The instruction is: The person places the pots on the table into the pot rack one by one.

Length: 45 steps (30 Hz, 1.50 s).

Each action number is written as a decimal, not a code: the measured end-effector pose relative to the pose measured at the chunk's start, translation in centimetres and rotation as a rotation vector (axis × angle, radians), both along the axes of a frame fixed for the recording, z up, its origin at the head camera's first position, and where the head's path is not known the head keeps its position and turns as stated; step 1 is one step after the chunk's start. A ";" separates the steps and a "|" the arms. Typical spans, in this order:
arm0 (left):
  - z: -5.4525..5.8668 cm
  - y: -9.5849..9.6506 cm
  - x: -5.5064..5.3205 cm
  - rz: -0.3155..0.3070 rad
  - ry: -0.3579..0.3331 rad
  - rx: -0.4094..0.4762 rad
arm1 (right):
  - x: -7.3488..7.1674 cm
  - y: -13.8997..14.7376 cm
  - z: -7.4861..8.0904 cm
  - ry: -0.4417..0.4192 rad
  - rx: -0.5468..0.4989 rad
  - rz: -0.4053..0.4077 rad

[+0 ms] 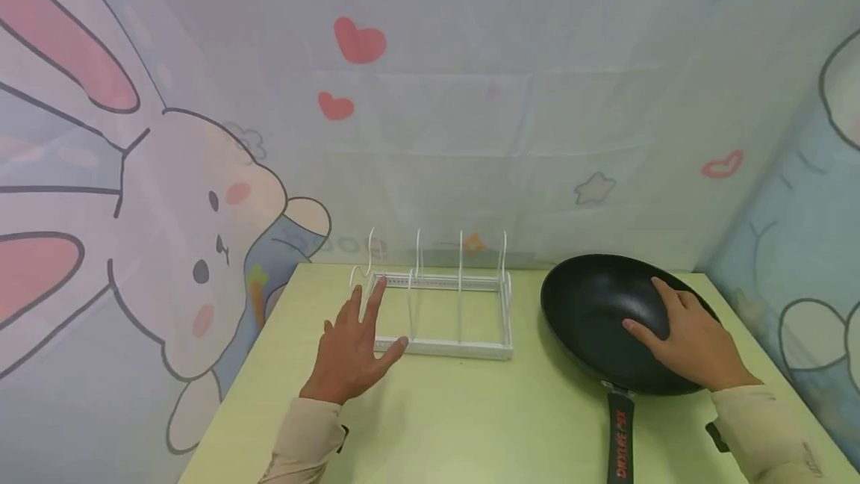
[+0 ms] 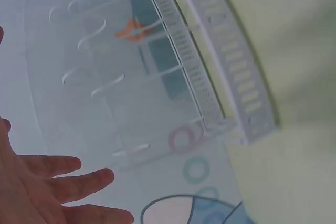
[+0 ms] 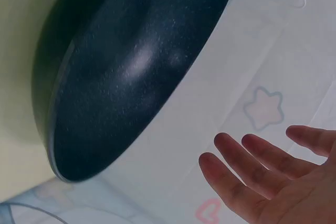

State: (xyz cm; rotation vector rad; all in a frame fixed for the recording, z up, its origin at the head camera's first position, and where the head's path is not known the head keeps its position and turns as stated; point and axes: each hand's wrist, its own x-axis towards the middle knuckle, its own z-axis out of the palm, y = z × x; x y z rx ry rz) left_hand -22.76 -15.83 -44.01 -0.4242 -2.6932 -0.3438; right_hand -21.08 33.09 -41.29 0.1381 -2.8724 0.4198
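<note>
Below the right hand [image 1: 695, 342], fingers spread and empty, sits a pan [image 1: 598, 320]; beside the left hand [image 1: 352, 355], likewise spread and empty, a rack [image 1: 457, 350].

Pale cartoon-printed cloth walls in around a yellow-green desk.
Beyond the far edge of the desk [image 1: 443, 424] rises a creased grey-lilac backdrop [image 1: 591, 118], bearing two solid pink hearts, an upper heart [image 1: 360, 41] and a smaller heart [image 1: 336, 106], plus a beige star [image 1: 595, 189]; an outlined heart [image 1: 723, 164] sits above the far-right corner. Left of the desk's left edge, a big white rabbit [image 1: 168, 245] lies sideways, with an orange carrot [image 1: 257, 296] near the far-left corner. Light is soft, lilac at left, greener toward the right.
</note>
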 end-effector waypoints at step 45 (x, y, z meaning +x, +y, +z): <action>-7.3 20.7 7.4 -0.234 -0.678 0.790 | 7.3 -3.2 -9.8 -0.493 -0.766 -0.272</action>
